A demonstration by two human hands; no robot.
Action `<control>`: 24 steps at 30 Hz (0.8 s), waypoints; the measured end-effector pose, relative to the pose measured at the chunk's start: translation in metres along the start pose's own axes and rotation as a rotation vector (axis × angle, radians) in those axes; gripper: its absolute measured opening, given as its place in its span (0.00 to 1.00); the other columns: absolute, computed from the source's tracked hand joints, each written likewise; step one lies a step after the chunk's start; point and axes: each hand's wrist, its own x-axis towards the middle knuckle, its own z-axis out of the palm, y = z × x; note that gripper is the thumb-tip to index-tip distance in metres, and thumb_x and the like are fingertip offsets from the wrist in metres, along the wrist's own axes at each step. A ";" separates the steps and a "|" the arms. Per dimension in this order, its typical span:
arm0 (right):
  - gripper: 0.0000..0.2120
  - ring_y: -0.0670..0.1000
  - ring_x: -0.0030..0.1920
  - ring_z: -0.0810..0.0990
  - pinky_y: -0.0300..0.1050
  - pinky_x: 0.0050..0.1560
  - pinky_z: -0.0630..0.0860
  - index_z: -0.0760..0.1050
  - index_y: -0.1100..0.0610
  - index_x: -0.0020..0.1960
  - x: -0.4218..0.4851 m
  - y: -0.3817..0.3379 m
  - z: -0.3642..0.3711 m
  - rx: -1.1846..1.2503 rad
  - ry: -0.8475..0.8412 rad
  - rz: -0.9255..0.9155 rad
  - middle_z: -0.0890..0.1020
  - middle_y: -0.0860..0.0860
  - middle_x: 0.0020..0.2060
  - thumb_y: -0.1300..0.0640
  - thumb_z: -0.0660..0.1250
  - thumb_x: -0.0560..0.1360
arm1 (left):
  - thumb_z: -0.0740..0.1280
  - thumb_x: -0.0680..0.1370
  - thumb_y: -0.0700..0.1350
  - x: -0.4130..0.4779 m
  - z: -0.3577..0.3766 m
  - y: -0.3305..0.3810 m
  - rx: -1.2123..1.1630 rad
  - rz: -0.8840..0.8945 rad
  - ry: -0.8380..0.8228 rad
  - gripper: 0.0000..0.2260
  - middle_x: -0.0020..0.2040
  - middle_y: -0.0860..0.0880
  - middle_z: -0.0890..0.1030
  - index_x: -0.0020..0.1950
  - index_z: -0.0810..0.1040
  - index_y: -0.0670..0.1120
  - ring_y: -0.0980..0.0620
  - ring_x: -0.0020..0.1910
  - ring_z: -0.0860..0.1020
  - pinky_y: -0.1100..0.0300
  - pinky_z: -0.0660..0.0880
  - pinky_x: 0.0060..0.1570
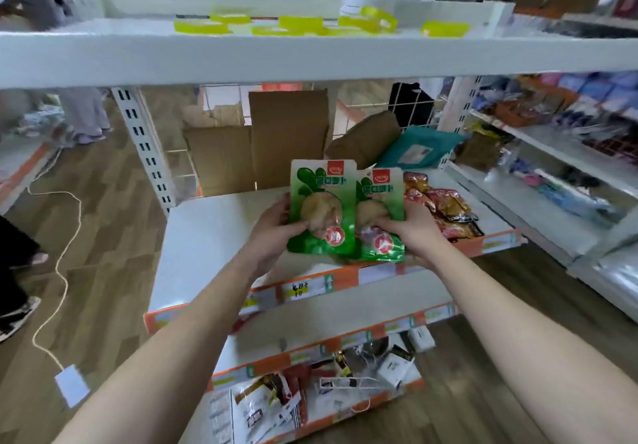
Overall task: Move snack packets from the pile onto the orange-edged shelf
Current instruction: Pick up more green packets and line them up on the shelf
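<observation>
The left hand (pixel 272 224) pinches the left packet (pixel 322 202); the right hand (pixel 416 233) pinches the right packet (pixel 378 202). The 2 green packets touch, mid-frame, over the shelf (pixel 214 236), beside the red pile (pixel 445 208).

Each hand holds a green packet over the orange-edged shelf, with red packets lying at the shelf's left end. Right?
No: the head view shows the red packets at the right end of the orange-edged shelf. The left hand and right hand do hold green packets.
</observation>
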 end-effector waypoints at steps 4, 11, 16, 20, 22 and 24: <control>0.15 0.51 0.49 0.85 0.46 0.52 0.80 0.80 0.51 0.53 -0.021 0.030 -0.068 0.107 0.113 0.080 0.86 0.52 0.49 0.63 0.77 0.70 | 0.76 0.72 0.41 0.023 0.077 0.000 -0.089 -0.053 -0.053 0.23 0.60 0.46 0.83 0.66 0.75 0.49 0.48 0.57 0.82 0.52 0.80 0.56; 0.13 0.56 0.50 0.86 0.58 0.55 0.81 0.82 0.56 0.54 -0.074 0.096 -0.201 0.170 0.288 0.169 0.87 0.53 0.48 0.65 0.76 0.71 | 0.72 0.77 0.35 0.031 0.229 -0.017 0.041 -0.041 -0.274 0.17 0.59 0.40 0.83 0.65 0.77 0.41 0.43 0.56 0.83 0.52 0.81 0.54; 0.12 0.56 0.49 0.86 0.55 0.53 0.82 0.82 0.56 0.53 -0.128 0.146 -0.300 0.187 0.443 0.232 0.87 0.55 0.48 0.66 0.74 0.72 | 0.72 0.76 0.35 0.028 0.343 -0.035 0.087 -0.075 -0.417 0.15 0.56 0.41 0.84 0.62 0.79 0.41 0.43 0.55 0.83 0.49 0.80 0.56; 0.11 0.51 0.44 0.83 0.42 0.45 0.79 0.81 0.57 0.50 -0.173 0.180 -0.365 0.187 0.604 0.256 0.85 0.56 0.47 0.70 0.72 0.73 | 0.75 0.74 0.37 0.023 0.432 -0.058 0.134 -0.084 -0.528 0.13 0.53 0.44 0.85 0.58 0.79 0.43 0.44 0.54 0.83 0.49 0.81 0.56; 0.11 0.49 0.41 0.82 0.40 0.43 0.79 0.81 0.56 0.48 -0.188 0.198 -0.392 0.180 0.655 0.283 0.84 0.57 0.45 0.70 0.73 0.72 | 0.72 0.76 0.33 0.019 0.472 -0.070 0.141 -0.079 -0.579 0.10 0.52 0.44 0.85 0.55 0.79 0.42 0.45 0.53 0.83 0.53 0.81 0.53; 0.10 0.51 0.41 0.83 0.46 0.47 0.81 0.82 0.57 0.48 -0.199 0.219 -0.416 0.176 0.693 0.322 0.85 0.56 0.44 0.69 0.75 0.71 | 0.72 0.75 0.33 0.019 0.506 -0.080 0.161 -0.087 -0.622 0.10 0.53 0.42 0.84 0.55 0.79 0.41 0.42 0.54 0.83 0.49 0.81 0.55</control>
